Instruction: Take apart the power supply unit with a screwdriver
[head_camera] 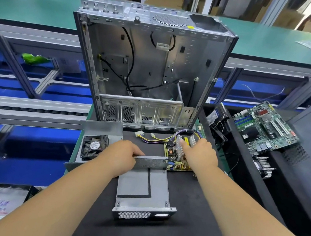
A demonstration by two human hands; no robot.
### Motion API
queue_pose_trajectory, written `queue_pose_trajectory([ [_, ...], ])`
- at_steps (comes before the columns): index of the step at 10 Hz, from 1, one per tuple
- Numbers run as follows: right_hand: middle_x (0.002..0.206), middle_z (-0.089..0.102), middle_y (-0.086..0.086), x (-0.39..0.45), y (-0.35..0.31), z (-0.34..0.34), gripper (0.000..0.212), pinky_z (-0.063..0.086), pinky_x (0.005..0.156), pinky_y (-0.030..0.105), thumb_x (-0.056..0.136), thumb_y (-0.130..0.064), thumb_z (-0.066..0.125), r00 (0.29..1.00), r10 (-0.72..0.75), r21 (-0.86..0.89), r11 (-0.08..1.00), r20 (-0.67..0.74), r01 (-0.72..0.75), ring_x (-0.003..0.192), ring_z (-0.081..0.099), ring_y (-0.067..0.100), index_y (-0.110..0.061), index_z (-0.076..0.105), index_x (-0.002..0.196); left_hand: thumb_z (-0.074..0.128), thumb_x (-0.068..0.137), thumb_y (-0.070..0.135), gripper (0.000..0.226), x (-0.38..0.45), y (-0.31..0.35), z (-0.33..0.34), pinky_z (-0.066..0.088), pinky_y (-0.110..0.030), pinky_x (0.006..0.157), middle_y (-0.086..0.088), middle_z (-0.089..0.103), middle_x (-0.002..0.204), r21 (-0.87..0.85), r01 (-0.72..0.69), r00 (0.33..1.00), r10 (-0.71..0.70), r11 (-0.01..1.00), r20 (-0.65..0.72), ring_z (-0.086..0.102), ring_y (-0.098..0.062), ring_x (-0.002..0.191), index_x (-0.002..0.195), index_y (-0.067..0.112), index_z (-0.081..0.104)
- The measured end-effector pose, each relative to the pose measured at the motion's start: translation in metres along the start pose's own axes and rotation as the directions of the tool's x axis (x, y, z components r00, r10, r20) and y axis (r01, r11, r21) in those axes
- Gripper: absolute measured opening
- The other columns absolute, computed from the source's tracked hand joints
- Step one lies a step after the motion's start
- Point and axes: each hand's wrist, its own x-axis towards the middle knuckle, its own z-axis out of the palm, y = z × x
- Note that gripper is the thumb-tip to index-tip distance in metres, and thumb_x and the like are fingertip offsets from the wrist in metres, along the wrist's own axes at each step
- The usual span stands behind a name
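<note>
- Right hand point(198, 154) on the circuit board point(178, 156), fingers curled down over the finned heatsinks point(181, 147), thumb side hidden; looks like a grip on the fins, though the exact pinch cannot be made out.
- Left hand point(124, 156) at the far wall of the metal housing point(142, 186), fingers wrapped over the perforated edge point(149, 161), steadying it on the black mat point(187, 219).
- Board already out of the housing and lying just beyond its far right corner, touching or nearly touching that wall; likely step: drawing the board fully clear.
- Best lifted by the heatsinks or board edges, never by the capacitors or the coil point(170, 151); fingers kept off the solder side as a precaution.
- Worth checking whether any lead near the blue parts point(171, 164) is tied to the housing; not clear from here.
- Wire bundle point(168, 137) trailing left across the mat to white plugs point(139, 134): needs slack and no snagging as the board moves.
- Housing held flat and firm by the left hand while the right pulls away.
- Fan point(94, 145) in its separate cover point(100, 128) at the left edge of the worktop point(76, 147), apart from both hands.
- Empty computer case point(149, 68) upright behind; motherboard point(265, 125) well off to the right.
- No screwdriver in view.
</note>
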Motion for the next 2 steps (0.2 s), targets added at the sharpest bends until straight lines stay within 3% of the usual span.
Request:
queue_pose_trajectory([
  [1, 0.130, 0.054, 0.011, -0.003, 0.010, -0.020, 0.062, 0.043, 0.095, 0.043, 0.092, -0.061, 0.053, 0.996, -0.079, 0.070, 0.994, -0.041, 0.082, 0.120, 0.052, 0.034, -0.013, 0.051, 0.132, 0.048, 0.085, 0.003, 0.061, -0.007, 0.005, 0.001, 0.039, -0.021, 0.099, 0.007, 0.054, 0.135, 0.016, -0.017, 0.999, 0.017, 1.000, -0.048, 0.052, -0.015, 0.125, 0.137, 0.035, 0.058],
  [2, 0.120, 0.059, 0.003, -0.003, 0.023, -0.042, 0.040, 0.044, 0.098, 0.047, 0.095, -0.051, 0.054, 0.988, -0.138, 0.210, 0.966, -0.065, 0.148, 0.110, 0.058, 0.029, -0.023, 0.057, 0.123, 0.055, 0.088, 0.007, 0.060, -0.016, 0.015, -0.001, 0.038, -0.023, 0.100, 0.005, 0.047, 0.139, -0.056, -0.025, 0.983, 0.014, 0.998, -0.185, 0.050, -0.013, 0.123, 0.143, 0.031, 0.050],
])
